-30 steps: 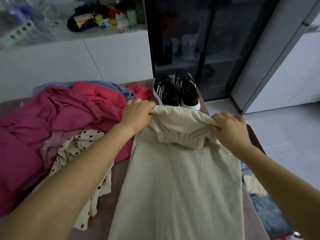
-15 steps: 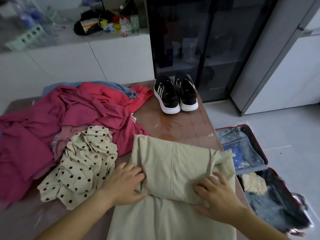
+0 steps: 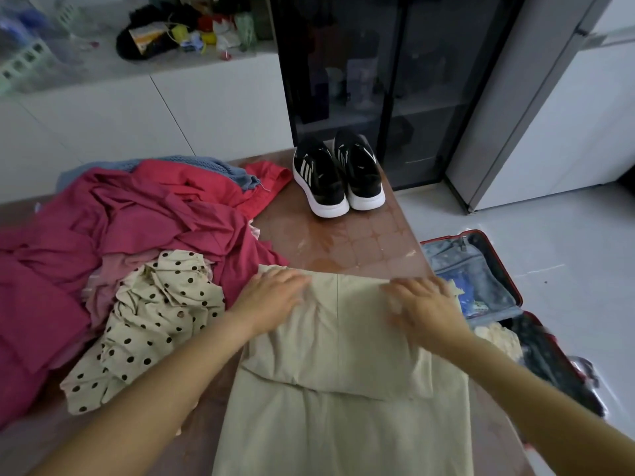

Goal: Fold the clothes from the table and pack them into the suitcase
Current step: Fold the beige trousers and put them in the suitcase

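Smoothing the far fold of the beige garment point(image 3: 343, 355) on the table point(image 3: 343, 242), just beside the open suitcase point(image 3: 453, 262) on the floor at the right; pressing with the left hand point(image 3: 275, 297) near the fold's left corner and the right hand point(image 3: 422, 307) near its right corner, both lying flat with fingers stretched out and pinching nothing, though somewhat blurred; probably flattening this fold before doubling the cloth again; to be doing it well, likely sweeping both palms outward from the middle seam to chase out trapped air, keeping the side edges in line with the layer beneath, and creasing firmly along the far edge; minding the polka-dot garment point(image 3: 154, 321) and the pink heap point(image 3: 120, 228) lying close on the left, so as not to be catching them in the fold; leaving the black sneakers point(image 3: 336, 180) well apart at the far end.
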